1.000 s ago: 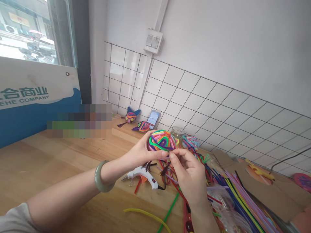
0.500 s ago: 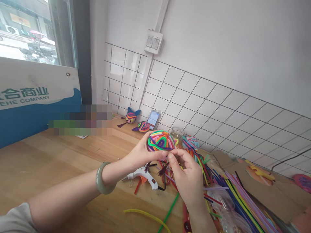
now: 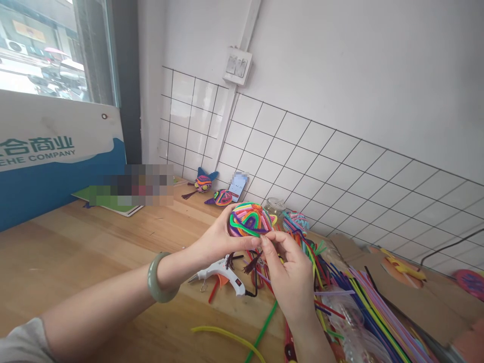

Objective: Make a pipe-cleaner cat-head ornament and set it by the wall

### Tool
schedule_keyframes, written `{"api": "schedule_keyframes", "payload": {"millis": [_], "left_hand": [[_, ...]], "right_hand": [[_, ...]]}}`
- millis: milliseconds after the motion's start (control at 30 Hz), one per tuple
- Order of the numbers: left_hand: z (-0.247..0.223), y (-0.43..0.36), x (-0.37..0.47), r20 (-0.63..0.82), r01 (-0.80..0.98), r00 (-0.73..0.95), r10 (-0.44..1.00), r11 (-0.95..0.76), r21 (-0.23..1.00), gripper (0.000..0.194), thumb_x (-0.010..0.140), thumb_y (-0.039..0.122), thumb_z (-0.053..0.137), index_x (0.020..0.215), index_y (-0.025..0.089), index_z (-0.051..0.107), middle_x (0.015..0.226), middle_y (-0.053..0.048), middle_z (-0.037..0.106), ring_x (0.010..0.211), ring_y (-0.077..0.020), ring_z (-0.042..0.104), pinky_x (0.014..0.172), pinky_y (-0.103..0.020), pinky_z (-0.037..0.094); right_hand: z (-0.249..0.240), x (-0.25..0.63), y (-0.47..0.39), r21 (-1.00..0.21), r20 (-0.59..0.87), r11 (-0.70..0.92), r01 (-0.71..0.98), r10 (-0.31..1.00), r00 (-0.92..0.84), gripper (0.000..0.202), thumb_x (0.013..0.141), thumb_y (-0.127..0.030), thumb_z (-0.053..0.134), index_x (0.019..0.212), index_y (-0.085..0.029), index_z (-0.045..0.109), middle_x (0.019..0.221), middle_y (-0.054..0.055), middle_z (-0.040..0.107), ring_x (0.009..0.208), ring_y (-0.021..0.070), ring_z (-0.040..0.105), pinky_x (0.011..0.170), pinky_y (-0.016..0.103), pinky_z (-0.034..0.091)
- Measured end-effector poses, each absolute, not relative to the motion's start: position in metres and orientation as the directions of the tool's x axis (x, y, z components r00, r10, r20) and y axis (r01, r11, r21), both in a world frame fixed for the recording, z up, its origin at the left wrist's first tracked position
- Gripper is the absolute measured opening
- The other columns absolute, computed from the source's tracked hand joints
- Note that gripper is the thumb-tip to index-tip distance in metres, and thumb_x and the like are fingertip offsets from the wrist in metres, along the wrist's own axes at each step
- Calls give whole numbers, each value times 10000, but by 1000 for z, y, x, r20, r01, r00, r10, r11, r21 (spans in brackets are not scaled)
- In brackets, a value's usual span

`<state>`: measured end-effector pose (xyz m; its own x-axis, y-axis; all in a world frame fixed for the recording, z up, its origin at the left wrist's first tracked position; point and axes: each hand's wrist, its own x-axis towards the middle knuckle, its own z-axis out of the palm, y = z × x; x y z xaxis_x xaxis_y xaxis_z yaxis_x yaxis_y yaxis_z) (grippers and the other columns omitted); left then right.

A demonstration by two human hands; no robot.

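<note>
A rounded craft piece (image 3: 251, 220), covered in colourful pipe cleaners in curved stripes, is held above the table. My left hand (image 3: 223, 234) is closed around its left side and lower edge. At that lower edge, my right hand (image 3: 289, 262) pinches with thumb and forefinger, touching the piece; what lies between the fingertips is too small to make out. Two dark tassels (image 3: 251, 263) hang beneath it. A white hot glue gun (image 3: 223, 275) lies on the table below my hands.
Bundled pipe cleaners (image 3: 378, 302) and clear plastic packaging (image 3: 348, 312) cover the right side. Two finished craft pieces, one a blue-eared figure (image 3: 204, 181), stand at the back near a phone (image 3: 238, 186) and a glass jar (image 3: 275, 205). Cardboard (image 3: 408, 297) lies far right.
The view has shifted very slightly. Both hands keep nearly the same pose on the craft piece, and the tassels have swung a little to the left.
</note>
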<state>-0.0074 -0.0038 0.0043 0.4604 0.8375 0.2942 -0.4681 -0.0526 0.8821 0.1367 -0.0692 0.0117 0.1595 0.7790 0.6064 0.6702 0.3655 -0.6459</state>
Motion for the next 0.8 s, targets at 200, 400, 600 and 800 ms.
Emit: {"api": "schedule_keyframes", "payload": {"millis": [200, 400, 600, 800], "left_hand": [[4, -3, -7, 309, -468, 463, 831, -67, 881, 683, 641, 239, 827, 1211, 186, 456, 1150, -99, 651, 1075, -258, 621, 922, -369, 482], [6, -5, -10, 322, -470, 475, 819, -74, 880, 569, 735, 293, 761, 1213, 180, 475, 1165, -103, 641, 1101, -250, 602, 944, -369, 467], [5, -5, -9, 321, -475, 453, 832, -79, 877, 514, 761, 305, 738, 1199, 186, 498, 1164, -88, 643, 1089, -232, 599, 944, -356, 466], [3, -6, -7, 323, -484, 443, 837, -80, 871, 521, 755, 315, 739, 1206, 190, 510, 1182, -96, 640, 1086, -249, 609, 947, -381, 470]], "right_hand": [[8, 136, -68, -640, 603, 353, 682, 781, 162, 209, 912, -382, 507, 844, -204, 592, 748, 17, 652, 670, 158, 605, 601, 263, 460], [7, 136, -66, -614, 634, 361, 702, 755, 167, 217, 926, -390, 482, 849, -208, 570, 759, 20, 636, 690, 161, 602, 615, 269, 450], [6, 136, -67, -601, 632, 366, 710, 761, 143, 218, 944, -394, 453, 872, -214, 551, 799, 35, 636, 741, 177, 604, 647, 290, 454], [2, 134, -64, -546, 688, 374, 750, 710, 147, 194, 951, -371, 444, 877, -219, 539, 784, 29, 624, 713, 172, 599, 628, 286, 455]]}}
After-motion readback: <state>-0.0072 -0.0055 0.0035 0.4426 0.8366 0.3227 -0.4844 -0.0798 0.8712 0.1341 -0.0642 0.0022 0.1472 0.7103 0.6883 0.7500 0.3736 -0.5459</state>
